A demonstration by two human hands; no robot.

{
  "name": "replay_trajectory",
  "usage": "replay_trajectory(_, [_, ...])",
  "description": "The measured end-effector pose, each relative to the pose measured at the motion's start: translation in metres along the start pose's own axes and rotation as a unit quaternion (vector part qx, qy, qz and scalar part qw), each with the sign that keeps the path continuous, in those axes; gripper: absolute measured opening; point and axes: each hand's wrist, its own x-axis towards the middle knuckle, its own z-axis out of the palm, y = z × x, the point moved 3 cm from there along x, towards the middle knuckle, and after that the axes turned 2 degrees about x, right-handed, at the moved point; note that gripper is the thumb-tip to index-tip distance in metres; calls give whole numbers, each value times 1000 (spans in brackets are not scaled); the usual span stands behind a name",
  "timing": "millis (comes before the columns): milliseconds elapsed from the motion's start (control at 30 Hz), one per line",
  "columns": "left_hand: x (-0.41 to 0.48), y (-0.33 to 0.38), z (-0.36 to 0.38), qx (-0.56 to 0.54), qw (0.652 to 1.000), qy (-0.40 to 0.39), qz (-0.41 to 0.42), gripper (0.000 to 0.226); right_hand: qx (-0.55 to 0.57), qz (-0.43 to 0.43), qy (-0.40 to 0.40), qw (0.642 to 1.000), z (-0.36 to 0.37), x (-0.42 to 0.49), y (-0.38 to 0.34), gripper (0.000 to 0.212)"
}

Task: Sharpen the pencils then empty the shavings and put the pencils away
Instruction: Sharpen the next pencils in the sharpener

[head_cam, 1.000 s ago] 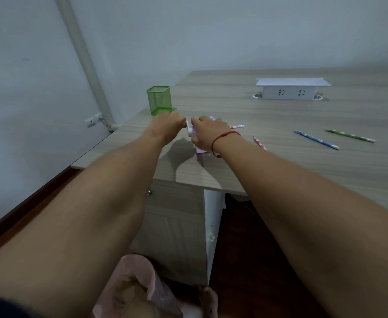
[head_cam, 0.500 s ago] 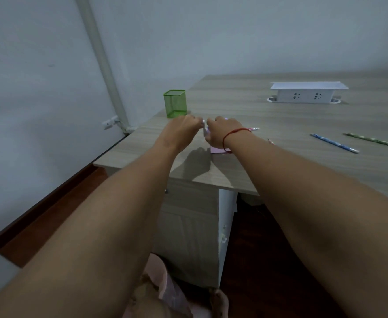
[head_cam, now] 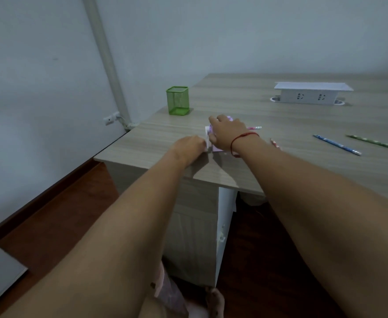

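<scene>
My right hand (head_cam: 228, 134) is clamped over the small pink-and-white sharpener (head_cam: 208, 137) near the front edge of the desk (head_cam: 280, 171), pinning it down, while my left hand (head_cam: 188, 145) is closed at its left side, fingers bunched on what I take to be the white crank or drawer; I cannot tell which from here. A pink pencil (head_cam: 255, 128) pokes out to the right from behind my right hand, apparently fed into the sharpener. Another pencil end (head_cam: 275, 143) shows just past my right wrist, and the blue pencil (head_cam: 336, 145) and green pencil (head_cam: 374, 142) lie well apart on the right. The green mesh cup (head_cam: 177, 100) stands behind, empty as far as I can see. I judge the sharpener light, hard plastic that will skid on this smooth top, so I press from above. Pencils are stiff and thin with brittle tips; I would take them mid-shaft.
</scene>
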Motion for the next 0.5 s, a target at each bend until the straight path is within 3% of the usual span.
replay_trajectory(267, [33,-18,-26,73,997,-4,34,25,-5,-4,11,1000,1,2,2,38])
replay_trajectory(500, [29,-26,-58,60,983,159,64,21,-16,19,-13,1000,-5,3,0,43])
